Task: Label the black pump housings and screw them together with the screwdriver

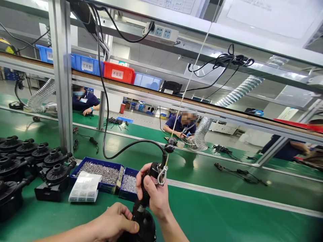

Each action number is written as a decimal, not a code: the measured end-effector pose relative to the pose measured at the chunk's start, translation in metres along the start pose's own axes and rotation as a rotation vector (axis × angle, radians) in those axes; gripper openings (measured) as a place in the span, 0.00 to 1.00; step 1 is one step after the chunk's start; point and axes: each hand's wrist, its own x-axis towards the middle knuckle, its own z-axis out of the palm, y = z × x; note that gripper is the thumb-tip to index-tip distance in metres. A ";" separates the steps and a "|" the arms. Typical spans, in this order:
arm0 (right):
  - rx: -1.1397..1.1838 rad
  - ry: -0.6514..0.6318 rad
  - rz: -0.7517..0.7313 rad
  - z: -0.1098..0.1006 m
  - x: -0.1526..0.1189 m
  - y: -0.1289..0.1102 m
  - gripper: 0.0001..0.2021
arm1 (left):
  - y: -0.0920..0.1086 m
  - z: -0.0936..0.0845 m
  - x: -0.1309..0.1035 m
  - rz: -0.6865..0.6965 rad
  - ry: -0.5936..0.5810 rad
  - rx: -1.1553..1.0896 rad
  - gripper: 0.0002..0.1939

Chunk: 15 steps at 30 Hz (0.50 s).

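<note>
My right hand (157, 196) is wrapped round a black electric screwdriver (145, 188). It hangs upright from a cord through a metal snap hook (162, 175), with a black cable at its top. Below its tip is a round black plastic housing (145, 225), cut off by the lower edge of the view. My left hand (113, 222) grips the left side of that housing, thumb on top and fingers curled. Whether the bit touches a screw is hidden. Just beyond my hands are a blue bin of long screws (103, 173) and a smaller blue bin of small metal parts (129, 183).
Several similar black housings (57, 174) stand at the left on the green bench (227, 215). A sheet of printed labels (85, 186) leans on the screw bin. A metal post (62, 84) rises behind. Overhead, a shelf carries a red bin (118, 72). Co-workers (180, 124) sit across.
</note>
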 end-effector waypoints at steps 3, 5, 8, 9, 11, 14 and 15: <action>-0.007 0.007 0.007 -0.003 0.001 0.003 0.11 | -0.003 0.000 0.002 0.020 0.003 -0.003 0.30; 0.019 -0.010 0.026 -0.004 0.002 0.003 0.11 | -0.004 0.000 0.004 0.026 0.007 -0.009 0.30; 0.127 -0.079 0.094 -0.004 0.004 0.000 0.18 | -0.005 -0.001 0.006 0.036 -0.011 -0.024 0.29; 0.178 -0.094 0.119 -0.004 0.004 -0.001 0.21 | -0.005 -0.001 0.006 0.038 -0.015 -0.027 0.29; 0.262 -0.099 0.149 -0.003 0.005 -0.005 0.25 | -0.006 -0.001 0.007 0.040 -0.018 -0.026 0.28; 0.317 -0.101 0.158 -0.003 0.005 -0.009 0.25 | -0.011 -0.001 0.010 0.047 -0.021 -0.021 0.29; 0.308 -0.107 0.158 -0.002 0.005 -0.009 0.26 | -0.012 -0.001 0.011 0.052 -0.019 -0.025 0.30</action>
